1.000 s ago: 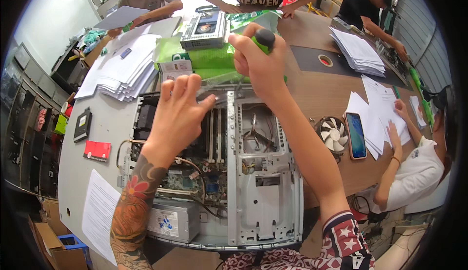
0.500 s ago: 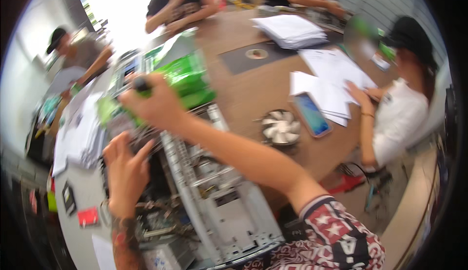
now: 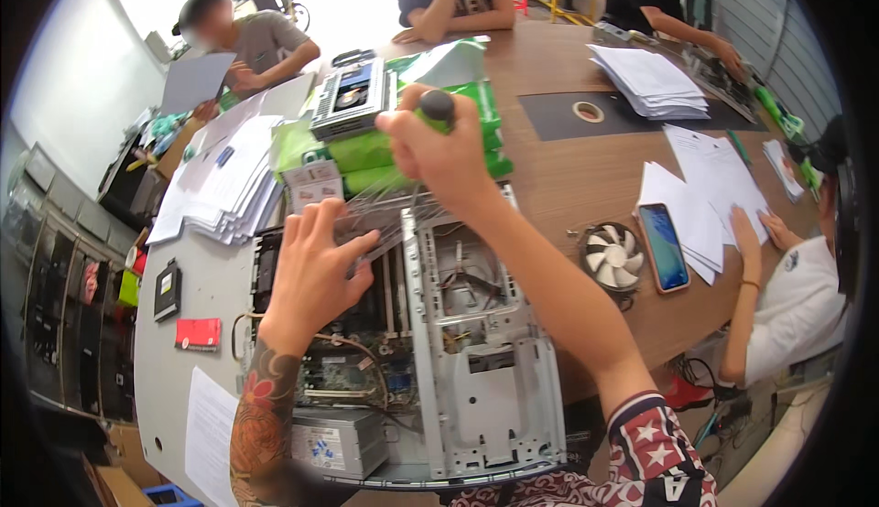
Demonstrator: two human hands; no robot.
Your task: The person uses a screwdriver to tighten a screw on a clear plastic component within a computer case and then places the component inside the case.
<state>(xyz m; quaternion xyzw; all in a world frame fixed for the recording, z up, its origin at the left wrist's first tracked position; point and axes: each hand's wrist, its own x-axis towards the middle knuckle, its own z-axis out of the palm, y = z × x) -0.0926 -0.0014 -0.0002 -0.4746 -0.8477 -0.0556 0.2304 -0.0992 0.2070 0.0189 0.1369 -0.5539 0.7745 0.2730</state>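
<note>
An open desktop computer case (image 3: 421, 324) lies in front of me, its circuit board and a metal power supply (image 3: 339, 443) showing at the near left. My right hand (image 3: 449, 150) is closed in a fist round a screwdriver (image 3: 438, 104), above the far end of the case. Only the black and green handle shows clearly; the tip is hidden or too fine to make out. Over the case's left half hovers my left hand (image 3: 316, 269), thumb and fingers apart, with nothing visible in it. Whether its fingertips touch the case cannot be made out.
Beyond the case, a metal drive unit (image 3: 352, 95) rests on green plastic packs (image 3: 366, 155). A white fan (image 3: 612, 258) and a phone (image 3: 665, 246) lie at right. Paper stacks (image 3: 224, 187) stand at left, near a red packet (image 3: 198, 334). Several people sit around the table.
The view has swung leftward and steadied, so things appear further right. My right hand keeps its grip on the screwdriver; my left hand stays over the case.
</note>
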